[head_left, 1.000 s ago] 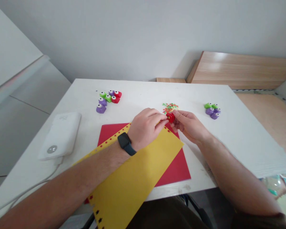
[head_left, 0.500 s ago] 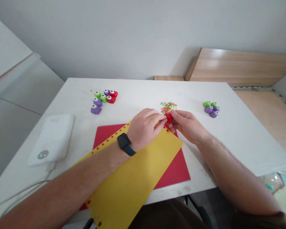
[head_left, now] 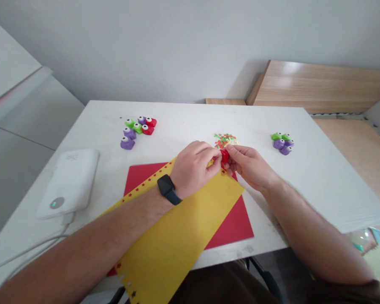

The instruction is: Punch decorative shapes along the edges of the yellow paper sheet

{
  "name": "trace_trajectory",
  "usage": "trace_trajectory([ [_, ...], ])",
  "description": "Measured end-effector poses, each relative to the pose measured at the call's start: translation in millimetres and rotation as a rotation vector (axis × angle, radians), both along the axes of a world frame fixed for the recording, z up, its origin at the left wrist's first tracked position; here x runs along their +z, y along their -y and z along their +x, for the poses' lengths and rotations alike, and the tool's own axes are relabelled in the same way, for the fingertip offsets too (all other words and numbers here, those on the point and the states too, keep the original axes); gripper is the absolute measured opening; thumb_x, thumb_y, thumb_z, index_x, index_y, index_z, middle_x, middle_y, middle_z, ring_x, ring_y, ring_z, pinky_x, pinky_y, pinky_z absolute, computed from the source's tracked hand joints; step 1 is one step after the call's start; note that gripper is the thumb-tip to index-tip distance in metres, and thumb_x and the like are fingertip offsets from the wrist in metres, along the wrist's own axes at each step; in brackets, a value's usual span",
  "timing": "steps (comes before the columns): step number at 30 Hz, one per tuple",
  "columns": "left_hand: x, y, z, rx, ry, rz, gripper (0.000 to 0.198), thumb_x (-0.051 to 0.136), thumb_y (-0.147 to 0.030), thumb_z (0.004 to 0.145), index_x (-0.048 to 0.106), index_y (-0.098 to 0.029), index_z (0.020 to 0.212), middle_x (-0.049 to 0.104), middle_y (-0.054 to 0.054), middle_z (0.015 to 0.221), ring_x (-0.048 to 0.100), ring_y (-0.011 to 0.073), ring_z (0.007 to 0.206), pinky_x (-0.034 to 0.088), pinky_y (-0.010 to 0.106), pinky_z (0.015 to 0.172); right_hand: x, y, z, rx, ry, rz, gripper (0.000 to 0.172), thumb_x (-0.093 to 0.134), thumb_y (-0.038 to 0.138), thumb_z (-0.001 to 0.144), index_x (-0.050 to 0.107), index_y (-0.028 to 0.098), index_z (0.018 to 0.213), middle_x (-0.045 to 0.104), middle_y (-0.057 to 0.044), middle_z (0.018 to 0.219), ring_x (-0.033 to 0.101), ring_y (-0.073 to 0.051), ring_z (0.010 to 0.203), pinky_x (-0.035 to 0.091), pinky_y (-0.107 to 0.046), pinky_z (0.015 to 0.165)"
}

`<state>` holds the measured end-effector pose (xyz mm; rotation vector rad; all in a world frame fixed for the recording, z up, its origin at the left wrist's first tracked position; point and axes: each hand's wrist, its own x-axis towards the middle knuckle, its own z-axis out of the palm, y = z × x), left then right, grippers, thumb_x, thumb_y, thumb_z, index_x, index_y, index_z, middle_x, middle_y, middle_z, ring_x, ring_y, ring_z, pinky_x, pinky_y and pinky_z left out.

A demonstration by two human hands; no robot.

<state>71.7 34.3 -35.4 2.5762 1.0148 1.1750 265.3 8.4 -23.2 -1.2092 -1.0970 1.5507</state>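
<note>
A red craft punch (head_left: 224,156) is gripped between the thumb and fingers of my right hand (head_left: 245,164), at the upper corner of a yellow sheet of paper (head_left: 180,223). My left hand (head_left: 194,166), with a dark watch on its wrist, is pinched closed against the punch's left side. What its fingertips hold is hidden. Small star-shaped holes along the sheet's edges show red where a red sheet (head_left: 232,226) lies underneath. Just beyond my hands is a pile of tiny green, orange and yellow paper cutouts (head_left: 225,140).
Several purple, green and red punches with eye-like tops (head_left: 128,143) stand at the back left. More green and purple ones (head_left: 285,150) are at the right. A white device (head_left: 71,183) with a cable (head_left: 55,240) lies on the left of the white table (head_left: 183,120).
My left fingers have bent a little more beside the punch, with a wider gap under the index finger. The right hand keeps its hold; the view has shifted slightly.
</note>
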Motion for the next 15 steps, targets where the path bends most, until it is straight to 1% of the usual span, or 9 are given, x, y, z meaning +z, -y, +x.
trace_trajectory([
  [5,0.1,-1,0,-0.010,0.067,-0.046,0.010,0.061,-0.016,0.096,0.066,-0.022,0.090,0.074,0.004,0.089,0.069,0.0204,0.089,0.055,0.036,0.086,1.3,-1,2,-0.004,-0.006,-0.009,0.046,0.076,0.062,0.089,0.069,0.017,0.082,0.067,-0.003,0.071,0.057,-0.013,0.060,0.043,-0.027,0.056],
  [8,-3.0,-4,0,0.014,0.132,-0.160,0.006,0.064,-0.016,0.095,0.067,-0.021,0.092,0.074,0.003,0.090,0.069,0.0184,0.087,0.056,0.034,0.085,1.3,-4,6,-0.062,0.001,-0.009,0.046,0.079,0.062,0.086,0.071,0.017,0.083,0.066,-0.002,0.069,0.055,-0.013,0.058,0.042,-0.028,0.055],
  [10,-6.8,-8,0,0.042,0.168,-0.253,0.006,0.064,-0.020,0.097,0.069,-0.021,0.095,0.075,0.003,0.092,0.070,0.0174,0.085,0.057,0.033,0.085,1.3,-5,9,-0.112,0.010,0.003,0.047,0.080,0.063,0.084,0.071,0.017,0.083,0.065,-0.002,0.067,0.054,-0.013,0.057,0.041,-0.028,0.054],
  [12,-11.5,-12,0,0.054,0.167,-0.308,0.012,0.060,-0.024,0.101,0.072,-0.021,0.100,0.077,0.004,0.096,0.071,0.0181,0.088,0.057,0.033,0.086,1.0,-7,12,-0.153,0.013,0.019,0.047,0.080,0.064,0.083,0.071,0.018,0.082,0.064,-0.002,0.066,0.053,-0.013,0.057,0.041,-0.029,0.054],
  [15,-18.1,-18,-1,0.045,0.099,-0.298,0.021,0.055,-0.023,0.103,0.074,-0.019,0.110,0.079,0.008,0.107,0.073,0.0213,0.099,0.057,0.037,0.093,-0.1,-8,14,-0.187,0.016,0.043,0.047,0.080,0.064,0.084,0.070,0.018,0.081,0.063,-0.002,0.066,0.053,-0.014,0.058,0.042,-0.029,0.054],
])
